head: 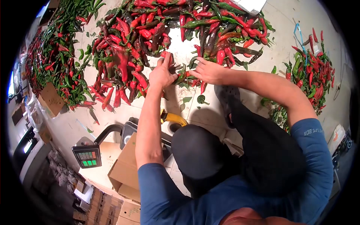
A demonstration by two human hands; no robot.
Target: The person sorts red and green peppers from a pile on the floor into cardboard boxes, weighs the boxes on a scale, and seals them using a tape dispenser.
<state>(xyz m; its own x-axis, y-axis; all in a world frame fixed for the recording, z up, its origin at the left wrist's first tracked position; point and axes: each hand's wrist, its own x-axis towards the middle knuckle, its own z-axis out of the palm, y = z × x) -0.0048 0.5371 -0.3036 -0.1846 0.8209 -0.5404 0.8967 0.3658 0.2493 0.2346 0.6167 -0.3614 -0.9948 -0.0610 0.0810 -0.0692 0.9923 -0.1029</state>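
Red, green and dark chili peppers (121,62) lie in a large heap on the tiled floor (208,112). My left hand (161,73) reaches to the heap's near edge, its fingers touching a red pepper (166,54). Close to its right, my right hand (206,70) has its fingertips at the stem end of a red pepper (182,75) lying between the hands. Whether either hand grips a pepper is unclear. Loose leaves (186,99) and a curled green pepper (202,99) lie just below the hands.
More peppers are piled at left (62,64) and right (315,76). A digital scale display (87,156) stands at lower left beside an open cardboard box (126,166). A tape roll with a yellow-handled dispenser (175,118) lies by my knee. My shoe (226,98) is near the heap.
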